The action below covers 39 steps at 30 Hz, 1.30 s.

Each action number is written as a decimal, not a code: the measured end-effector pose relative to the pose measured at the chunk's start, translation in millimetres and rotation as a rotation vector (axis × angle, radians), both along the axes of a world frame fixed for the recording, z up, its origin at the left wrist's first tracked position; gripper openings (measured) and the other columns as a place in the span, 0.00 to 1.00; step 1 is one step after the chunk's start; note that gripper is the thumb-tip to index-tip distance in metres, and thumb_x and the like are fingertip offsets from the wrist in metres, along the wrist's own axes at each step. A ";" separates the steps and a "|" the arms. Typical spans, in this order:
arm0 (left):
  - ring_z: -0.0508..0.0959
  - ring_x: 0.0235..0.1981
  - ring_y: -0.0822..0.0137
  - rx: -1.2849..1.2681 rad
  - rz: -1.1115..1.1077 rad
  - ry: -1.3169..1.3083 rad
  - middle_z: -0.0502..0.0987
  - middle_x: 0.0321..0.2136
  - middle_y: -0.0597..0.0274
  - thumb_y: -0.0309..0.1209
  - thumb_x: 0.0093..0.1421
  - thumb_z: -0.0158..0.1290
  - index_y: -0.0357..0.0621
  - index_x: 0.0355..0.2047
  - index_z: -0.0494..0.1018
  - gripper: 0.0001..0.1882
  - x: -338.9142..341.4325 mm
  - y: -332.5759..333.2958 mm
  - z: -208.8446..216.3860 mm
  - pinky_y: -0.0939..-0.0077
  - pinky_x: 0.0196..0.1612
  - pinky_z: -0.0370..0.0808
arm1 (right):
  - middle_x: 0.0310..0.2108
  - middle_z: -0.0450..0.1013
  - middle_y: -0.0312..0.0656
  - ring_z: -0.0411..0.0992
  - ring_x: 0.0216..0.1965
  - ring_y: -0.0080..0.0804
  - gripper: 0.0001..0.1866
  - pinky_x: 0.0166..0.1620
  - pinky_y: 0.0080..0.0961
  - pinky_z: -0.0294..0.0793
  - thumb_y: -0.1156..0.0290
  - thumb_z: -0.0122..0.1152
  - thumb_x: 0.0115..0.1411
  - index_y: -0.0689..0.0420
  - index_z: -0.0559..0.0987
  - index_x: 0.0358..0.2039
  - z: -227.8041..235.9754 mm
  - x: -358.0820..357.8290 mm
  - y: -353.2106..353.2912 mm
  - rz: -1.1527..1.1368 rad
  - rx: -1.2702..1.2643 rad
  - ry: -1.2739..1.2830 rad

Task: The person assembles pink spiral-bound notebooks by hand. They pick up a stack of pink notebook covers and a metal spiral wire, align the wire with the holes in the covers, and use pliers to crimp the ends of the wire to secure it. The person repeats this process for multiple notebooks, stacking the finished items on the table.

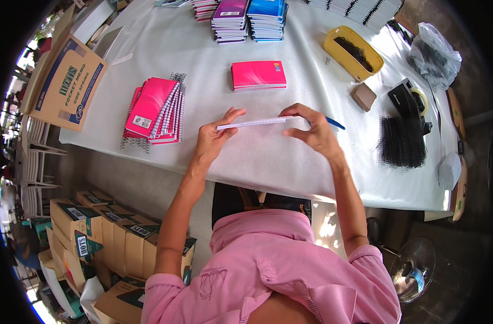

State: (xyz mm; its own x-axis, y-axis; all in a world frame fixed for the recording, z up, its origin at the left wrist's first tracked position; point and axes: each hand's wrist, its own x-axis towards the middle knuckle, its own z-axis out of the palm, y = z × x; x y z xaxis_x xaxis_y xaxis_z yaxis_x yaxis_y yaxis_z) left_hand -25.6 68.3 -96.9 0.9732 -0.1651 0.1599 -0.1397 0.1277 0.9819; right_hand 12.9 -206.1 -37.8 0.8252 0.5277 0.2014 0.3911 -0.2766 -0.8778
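A thin notebook [252, 123], seen almost edge-on as a white strip of pages, is held level above the table's near side. My left hand [213, 136] grips its left end between thumb and fingers. At the other end, my right hand [317, 132] has its fingers on the notebook's edge, the thumb curved below. A slim blue tool [335, 123] sticks out behind the right fingers; its kind is unclear. Beyond the hands lies a small stack of pink notebooks [259, 74]. Fanned pink notebooks with black spiral coils [152, 110] rest to the left.
Purple notebooks [230, 20] and blue notebooks [266, 20] are piled at the back. On the right are a yellow tub of black coils [354, 52], a brown block [363, 97], a tape dispenser [405, 100] and a bundle of black coils [402, 142]. A carton [70, 81] stands left.
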 end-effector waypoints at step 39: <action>0.74 0.50 0.43 1.329 -0.115 -0.263 0.74 0.48 0.46 0.48 0.59 0.55 0.51 0.68 0.54 0.40 5.2 -47.2 91.0 0.51 0.52 0.70 | 0.32 0.77 0.41 0.73 0.34 0.23 0.10 0.40 0.20 0.72 0.84 0.64 0.53 0.60 0.80 0.36 -32.7 -14.1 42.3 -0.134 -0.094 0.132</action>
State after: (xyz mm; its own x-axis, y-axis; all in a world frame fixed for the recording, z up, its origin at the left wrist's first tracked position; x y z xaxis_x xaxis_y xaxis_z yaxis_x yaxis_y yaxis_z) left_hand -20.3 21.1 -5.9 0.9093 -0.4161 -0.0047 -0.3932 -0.8629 0.3174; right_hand -1.2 -163.8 -70.5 0.9051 0.4230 0.0421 0.2288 -0.4013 -0.8869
